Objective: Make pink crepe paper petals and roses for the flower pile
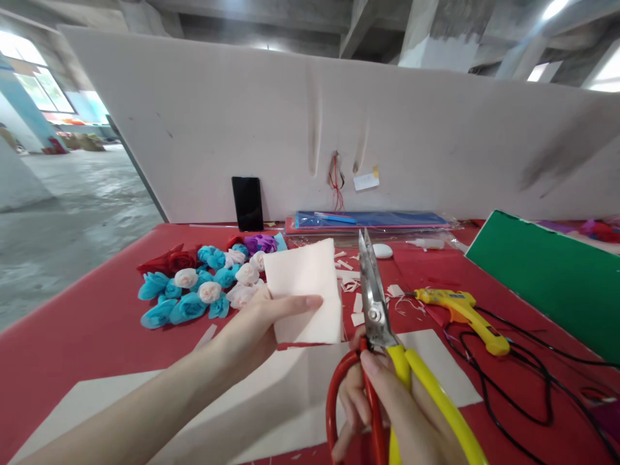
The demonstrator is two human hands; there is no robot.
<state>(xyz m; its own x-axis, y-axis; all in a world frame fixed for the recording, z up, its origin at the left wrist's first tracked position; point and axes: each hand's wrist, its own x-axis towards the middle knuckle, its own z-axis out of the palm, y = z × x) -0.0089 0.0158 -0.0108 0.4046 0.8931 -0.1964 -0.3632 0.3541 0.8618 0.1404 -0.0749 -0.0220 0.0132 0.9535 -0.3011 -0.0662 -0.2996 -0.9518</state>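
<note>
My left hand [276,316] pinches a stack of cream paper [303,274], roughly square, with the thumb lying across its front. To its right, my right hand [387,400] grips a pair of scissors [375,310] with one red and one yellow handle. The blades point up and away from me, nearly closed, and stand apart from the paper's right edge. Beneath both hands a large cream sheet [252,394] lies on the red table. Small paper scraps [357,303] are scattered behind the scissors.
Blue, white, red and purple paper flowers [208,290] cluster at left. A yellow glue gun [465,310] with a black cord lies right, near a green board [542,278]. A phone [247,203] leans on the white panel [217,116]; wrapped blue sheets [387,220] lie along its base.
</note>
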